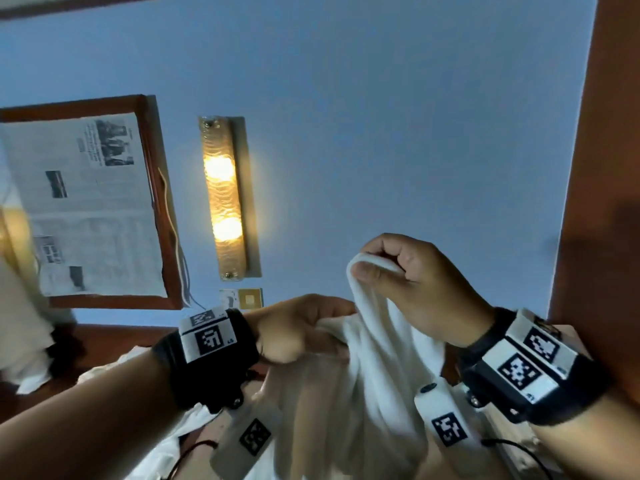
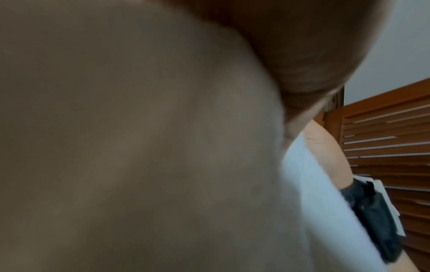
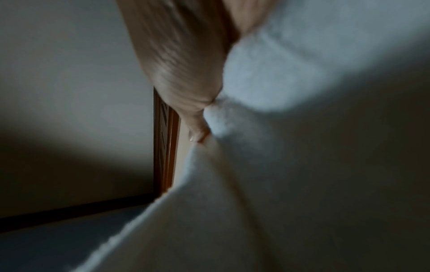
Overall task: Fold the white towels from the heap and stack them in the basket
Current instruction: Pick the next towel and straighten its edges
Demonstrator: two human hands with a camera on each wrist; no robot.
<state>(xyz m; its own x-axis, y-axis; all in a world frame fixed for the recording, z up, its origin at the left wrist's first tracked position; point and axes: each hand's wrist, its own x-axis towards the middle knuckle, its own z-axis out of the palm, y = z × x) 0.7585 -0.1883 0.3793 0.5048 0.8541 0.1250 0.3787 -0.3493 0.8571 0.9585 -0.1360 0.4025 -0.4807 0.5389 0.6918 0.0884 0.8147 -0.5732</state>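
A fold of the white towel (image 1: pixel 374 344) is pinched in the grip of the right hand (image 1: pixel 422 282), the thumb pressed against the curled fingers with a rounded hump of cloth standing up between them. In the right wrist view the same pinch is seen close up, the fingers (image 3: pixel 181 73) pressing into the thick pile of the towel (image 3: pixel 267 77). Lower and just beside it, another part of the towel is gathered in the closed grip of the left hand (image 1: pixel 298 327), the cloth being bunched where it leaves the fist. The two hands are held near each other in the air, the right one higher, and the towel is draped down from both toward the bottom of the head view.

Black bands bearing white tags with black square patterns are worn on both wrists (the right one (image 2: pixel 377 217) can also be made out in the left wrist view, which is otherwise mostly filled by a blurred brownish mass that cannot be identified).

Behind the hands a blue wall (image 1: pixel 381 116) is seen, and on it a lit wall lamp (image 1: pixel 223 199) with two glowing bulbs and, to its left, a wood-framed sheet of newsprint (image 1: pixel 86 202). A brown wooden panel (image 1: pixel 602 168) is seen at the right edge.
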